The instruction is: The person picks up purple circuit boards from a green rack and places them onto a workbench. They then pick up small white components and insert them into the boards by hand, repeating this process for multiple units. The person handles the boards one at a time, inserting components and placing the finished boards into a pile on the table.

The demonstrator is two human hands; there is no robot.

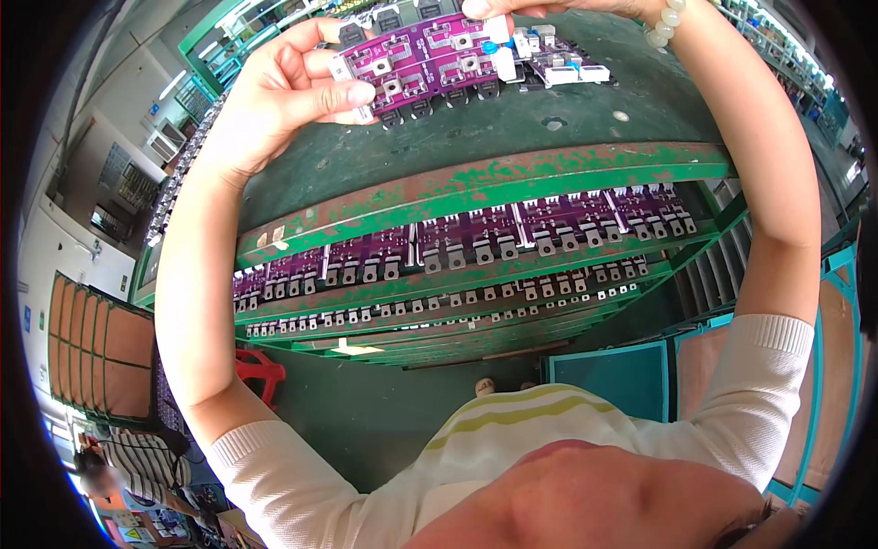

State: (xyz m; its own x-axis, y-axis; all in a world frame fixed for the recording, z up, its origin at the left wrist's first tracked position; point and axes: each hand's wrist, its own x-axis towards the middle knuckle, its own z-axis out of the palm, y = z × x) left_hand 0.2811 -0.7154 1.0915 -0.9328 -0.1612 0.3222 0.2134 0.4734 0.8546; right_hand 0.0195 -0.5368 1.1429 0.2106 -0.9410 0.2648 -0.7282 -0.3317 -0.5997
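Head view: left hand (pixel 282 96) and right hand (pixel 562 5) pinch opposite ends of the purple board (pixel 419 69); if either slips, it could hit the green tabletop (pixel 439 151)

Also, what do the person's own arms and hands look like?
Both the left hand and right hand are ungloved. The cream sleeves have ribbed cuffs and leave the forearms bare. A bracelet of pale round beads circles the right wrist.
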